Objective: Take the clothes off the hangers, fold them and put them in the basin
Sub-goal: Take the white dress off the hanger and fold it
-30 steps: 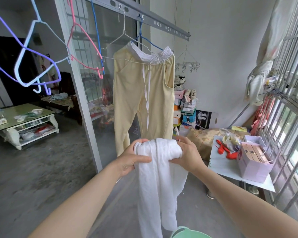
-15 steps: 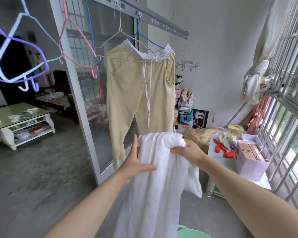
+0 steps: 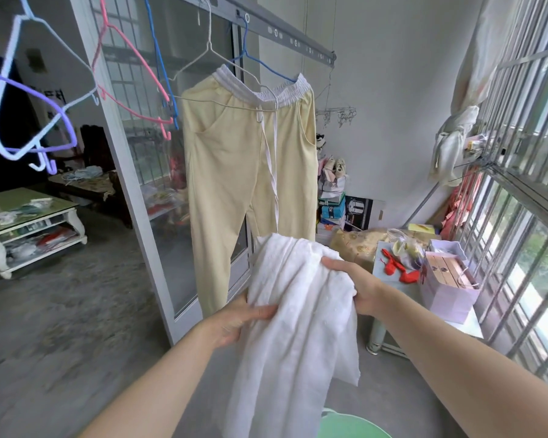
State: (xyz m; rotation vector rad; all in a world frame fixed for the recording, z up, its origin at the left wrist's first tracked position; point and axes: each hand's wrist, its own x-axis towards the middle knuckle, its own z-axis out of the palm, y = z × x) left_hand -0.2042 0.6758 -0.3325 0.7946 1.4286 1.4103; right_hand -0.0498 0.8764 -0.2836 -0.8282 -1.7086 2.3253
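Left hand (image 3: 231,320), right hand (image 3: 356,287) grip white garment (image 3: 298,327) | yellow trousers (image 3: 244,172) hang behind — green basin (image 3: 351,428) below

This is a home: an enclosed laundry balcony opening onto a living room. Yellow trousers (image 3: 234,172) hang from a drying rail (image 3: 295,42) near the ceiling. Empty hangers (image 3: 71,134) hang to their left, and a peg rack (image 3: 337,114) hangs behind them to the right. Left of the trousers, a sliding glass door (image 3: 133,197) gives onto a room with a coffee table (image 3: 29,205). Right of them runs a barred window (image 3: 516,172). Behind them, shoe boxes (image 3: 332,211) are stacked against the wall. A green basin (image 3: 351,426) sits on the floor below and nearer.
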